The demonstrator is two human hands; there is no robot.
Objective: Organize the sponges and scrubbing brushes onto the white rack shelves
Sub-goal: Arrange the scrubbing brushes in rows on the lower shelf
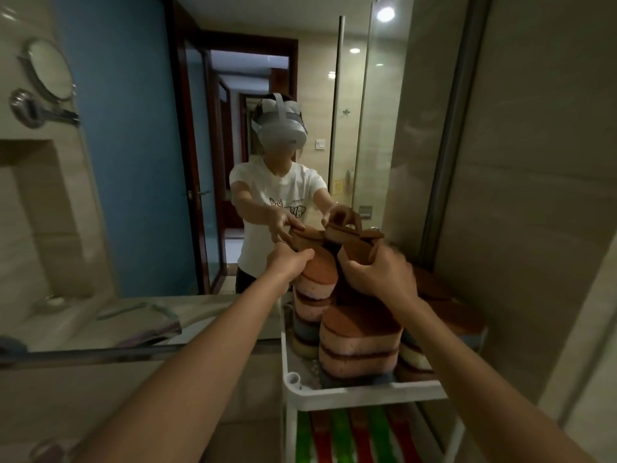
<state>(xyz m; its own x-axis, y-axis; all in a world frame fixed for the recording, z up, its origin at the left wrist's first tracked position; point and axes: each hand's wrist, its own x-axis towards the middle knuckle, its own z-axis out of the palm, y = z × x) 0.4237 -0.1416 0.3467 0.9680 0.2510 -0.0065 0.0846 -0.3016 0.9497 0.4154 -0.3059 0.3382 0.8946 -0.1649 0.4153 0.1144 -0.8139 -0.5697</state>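
Left hand (293,260): centre of the frame, grip pinched narrow on the brown top of the rear sponge stack (315,289), thumb over its edge.
Right hand (374,272): just right of centre, grip wrapped around a brown-topped sponge (355,250) held upright above the stacks.
Rack (364,394): white, lower centre-right; its top shelf is crowded with stacked sponges.
Front stack (359,345): pink sponges with brown scouring tops, nearest the shelf's front rim.
Right stack (444,322): at the shelf's right side, partly hidden by the right forearm.
Lower shelf: green and red striped items (354,436) at the bottom of the frame; too blurred to say whether they are brushes or cloths.
Mirror (140,162): fills the upper half and repeats both hands and the sponges.
Desk (100,379): pale, lower left beside the rack.
Step in hand: probably setting the held sponge onto the rear stack.
Doing it well: steady the stack with the left hand, turn the sponge flat with its brown side up, line up its edges with the sponge below, and lower it without pressing, since tall soft stacks are likely to lean.
Risk: the rear stack could tip toward the mirror if pushed.
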